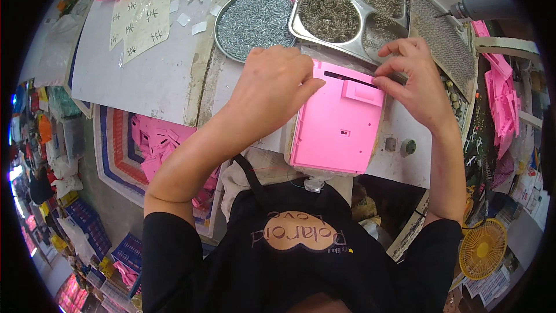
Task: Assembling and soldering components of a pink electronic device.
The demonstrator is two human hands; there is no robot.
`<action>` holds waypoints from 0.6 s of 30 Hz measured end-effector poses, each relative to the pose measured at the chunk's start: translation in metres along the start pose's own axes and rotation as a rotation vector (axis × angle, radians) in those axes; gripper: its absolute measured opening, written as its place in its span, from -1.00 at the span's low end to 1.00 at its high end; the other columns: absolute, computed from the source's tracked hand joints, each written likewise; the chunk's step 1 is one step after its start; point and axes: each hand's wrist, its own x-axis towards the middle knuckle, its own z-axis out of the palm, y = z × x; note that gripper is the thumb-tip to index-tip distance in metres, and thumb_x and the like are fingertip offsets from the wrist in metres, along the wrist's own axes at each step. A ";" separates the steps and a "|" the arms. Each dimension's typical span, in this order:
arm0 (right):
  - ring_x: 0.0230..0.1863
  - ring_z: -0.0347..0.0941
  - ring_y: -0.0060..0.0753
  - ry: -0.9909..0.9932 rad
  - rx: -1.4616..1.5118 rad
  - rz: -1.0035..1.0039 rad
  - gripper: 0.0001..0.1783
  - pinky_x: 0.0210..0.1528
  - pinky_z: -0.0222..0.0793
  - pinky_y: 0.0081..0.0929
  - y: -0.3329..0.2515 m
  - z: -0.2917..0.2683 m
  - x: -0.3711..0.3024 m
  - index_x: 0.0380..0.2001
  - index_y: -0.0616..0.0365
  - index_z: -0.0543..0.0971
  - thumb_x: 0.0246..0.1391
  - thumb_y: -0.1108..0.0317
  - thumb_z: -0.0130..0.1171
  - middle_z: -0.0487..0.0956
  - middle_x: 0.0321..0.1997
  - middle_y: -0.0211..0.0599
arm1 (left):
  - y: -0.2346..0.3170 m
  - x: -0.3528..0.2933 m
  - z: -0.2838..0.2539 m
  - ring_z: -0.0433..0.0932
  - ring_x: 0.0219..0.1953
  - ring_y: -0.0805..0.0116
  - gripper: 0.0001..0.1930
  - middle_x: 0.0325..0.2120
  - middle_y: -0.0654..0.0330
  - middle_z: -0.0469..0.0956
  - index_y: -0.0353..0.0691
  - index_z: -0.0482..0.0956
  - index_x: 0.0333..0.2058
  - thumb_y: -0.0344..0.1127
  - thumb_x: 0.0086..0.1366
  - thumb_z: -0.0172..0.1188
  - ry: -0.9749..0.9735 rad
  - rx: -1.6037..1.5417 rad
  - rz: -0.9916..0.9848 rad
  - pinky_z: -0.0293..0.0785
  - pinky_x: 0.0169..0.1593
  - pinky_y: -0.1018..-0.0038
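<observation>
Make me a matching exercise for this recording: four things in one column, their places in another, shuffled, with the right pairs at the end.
Things
1. Pink panel
2. Small silvery parts
3. Brownish wiry parts
4. Grey thin-tipped tool

Places
A. In the divided metal tray
B. At the upper right, tip toward the left
C. Between the left hand and the right hand
D. In the round dish

Pairs: 1-C, 2-D, 3-A, 4-B

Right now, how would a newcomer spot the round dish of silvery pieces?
On the pale worktable, find the pink rectangular plastic panel. Beyond the left hand at its far-left corner sits the round dish. Its single silvery heap sets it apart from the rectangular, compartmented steel tray to its right.
</observation>
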 end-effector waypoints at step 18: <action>-0.04 0.52 -0.04 0.042 -0.498 -0.463 -0.79 -0.10 0.55 -0.22 -0.047 0.098 0.185 -0.52 0.17 0.73 -0.05 0.33 0.16 0.69 -0.31 -0.12 | -0.067 0.005 -0.024 0.59 -0.32 0.07 -0.81 -0.45 0.12 0.59 -0.20 0.64 -0.36 -0.21 0.19 0.34 0.098 0.398 -0.178 0.44 -0.17 0.20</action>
